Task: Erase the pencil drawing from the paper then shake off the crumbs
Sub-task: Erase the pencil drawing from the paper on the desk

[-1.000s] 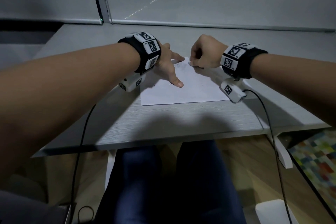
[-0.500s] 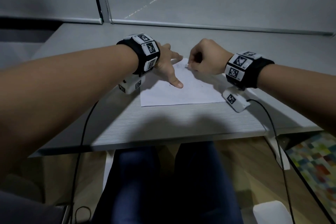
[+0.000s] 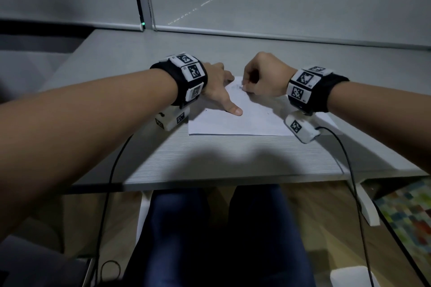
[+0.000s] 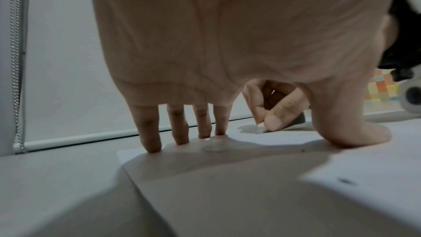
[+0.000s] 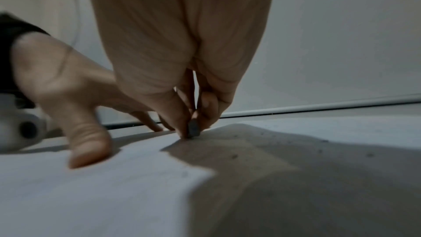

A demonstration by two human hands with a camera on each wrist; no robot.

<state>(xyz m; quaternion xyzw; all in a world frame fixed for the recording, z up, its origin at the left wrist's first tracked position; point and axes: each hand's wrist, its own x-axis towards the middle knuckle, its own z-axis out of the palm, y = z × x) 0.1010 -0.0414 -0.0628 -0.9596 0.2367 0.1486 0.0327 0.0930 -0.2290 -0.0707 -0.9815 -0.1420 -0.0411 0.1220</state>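
Nearest the viewer, dark blue trousered knees (image 3: 210, 228) sit under the front edge of the grey table (image 3: 233, 161). On the table lies the white paper (image 3: 245, 123), its near edge parallel to the table edge. The left hand (image 3: 217, 91) presses it flat, fingers straight and spread with their tips on the far left part of the sheet, thumb (image 3: 234, 109) stretched out onto the middle of it. Just beside it, the right hand (image 3: 263, 77) pinches a small eraser (image 5: 193, 129) between curled thumb and fingertips, its lower end touching the paper near the faint pencil drawing (image 3: 238, 86). Dark crumbs (image 5: 234, 156) dot the sheet. Beyond hangs a closed roller blind (image 3: 279, 0).
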